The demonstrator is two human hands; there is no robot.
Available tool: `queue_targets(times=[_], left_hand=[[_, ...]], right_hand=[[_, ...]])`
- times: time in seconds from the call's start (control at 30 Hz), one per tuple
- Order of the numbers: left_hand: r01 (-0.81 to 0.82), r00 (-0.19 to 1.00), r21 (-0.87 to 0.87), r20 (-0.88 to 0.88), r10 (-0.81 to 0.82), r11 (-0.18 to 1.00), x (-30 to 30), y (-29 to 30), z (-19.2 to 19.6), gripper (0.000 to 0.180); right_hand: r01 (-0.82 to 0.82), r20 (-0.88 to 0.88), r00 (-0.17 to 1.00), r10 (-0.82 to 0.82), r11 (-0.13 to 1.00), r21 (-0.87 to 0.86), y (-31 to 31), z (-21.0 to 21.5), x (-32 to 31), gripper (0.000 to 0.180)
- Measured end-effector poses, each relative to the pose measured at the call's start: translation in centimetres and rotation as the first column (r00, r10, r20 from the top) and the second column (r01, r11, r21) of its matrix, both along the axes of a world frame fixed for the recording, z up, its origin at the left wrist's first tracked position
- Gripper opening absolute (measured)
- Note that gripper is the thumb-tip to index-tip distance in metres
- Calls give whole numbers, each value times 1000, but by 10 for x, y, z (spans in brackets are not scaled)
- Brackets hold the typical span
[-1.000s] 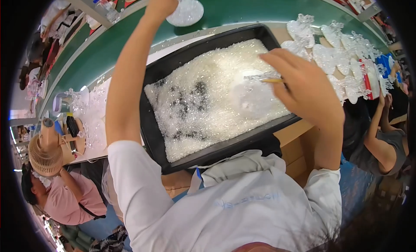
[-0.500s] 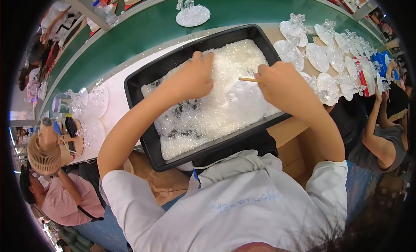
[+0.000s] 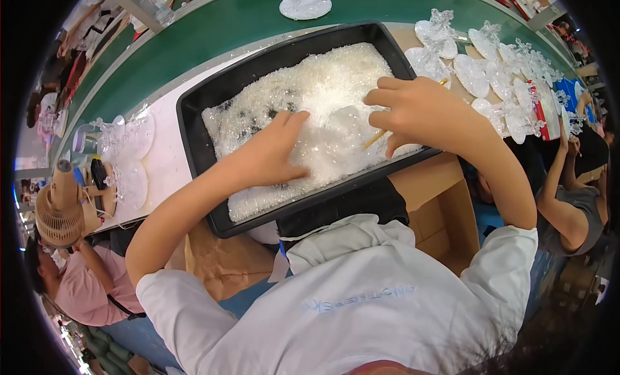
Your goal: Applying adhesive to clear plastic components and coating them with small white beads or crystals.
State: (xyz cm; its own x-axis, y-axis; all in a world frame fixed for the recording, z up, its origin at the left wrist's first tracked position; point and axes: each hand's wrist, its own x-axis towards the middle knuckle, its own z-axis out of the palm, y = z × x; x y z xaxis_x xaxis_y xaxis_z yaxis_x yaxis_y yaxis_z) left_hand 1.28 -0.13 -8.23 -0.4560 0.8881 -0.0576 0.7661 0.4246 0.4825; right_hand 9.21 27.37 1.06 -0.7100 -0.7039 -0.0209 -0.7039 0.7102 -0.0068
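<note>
Scanning from the left at my remote post, I pass a tan fan (image 3: 59, 210), then clear, disc-like pieces (image 3: 132, 181) on a white tabletop (image 3: 165, 139). My left hand (image 3: 274, 152) is spread over the black tray (image 3: 197, 142), thumb well apart from the fingers; I cannot tell how deep its fingertips sit in the glittering white granules (image 3: 252, 197). Just right of it, what looks like a pale round piece (image 3: 345, 126) lies partly covered in the tray, its outline too blurred to be sure. My right hand (image 3: 413, 113) has its fingers fanned above the tray's right side, a thin tan stick (image 3: 376, 139) tucked beneath them. As I judge it, light, shallow fingertips would work best, with granules gathered inward from the rim and the stick's tip held clear. For writing, pale blue lettering runs across the white shirt (image 3: 374, 330) on the near side. At far right, beyond more clear pieces (image 3: 473, 75), a red-edged flat item (image 3: 541, 110) shows nothing I can read.
</note>
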Motion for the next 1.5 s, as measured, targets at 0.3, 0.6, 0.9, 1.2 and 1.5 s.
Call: queue_targets(times=[0.3,0.6,0.9,1.2,1.5], left_hand=[[-205,940,101,299,167,974,-4,-14,27,76],[-337,917,66,250,311,939,10,8,12,66],[-320,938,291,232,258,902,3,-21,47,58],[-538,673,350,726,142,767,-27,-39,43,64],[-377,859,200,440,261,904,3,-13,63,72]], right_hand=[[131,32,991,-132,991,38,-12,-9,11,34],[167,127,978,-163,986,-21,-49,-18,4,36],[732,626,651,-430,572,-369,-28,3,-5,32],[905,880,397,259,-272,-328,-19,-30,21,22],[920,808,309,501,-372,-121,-62,-48,29,20]])
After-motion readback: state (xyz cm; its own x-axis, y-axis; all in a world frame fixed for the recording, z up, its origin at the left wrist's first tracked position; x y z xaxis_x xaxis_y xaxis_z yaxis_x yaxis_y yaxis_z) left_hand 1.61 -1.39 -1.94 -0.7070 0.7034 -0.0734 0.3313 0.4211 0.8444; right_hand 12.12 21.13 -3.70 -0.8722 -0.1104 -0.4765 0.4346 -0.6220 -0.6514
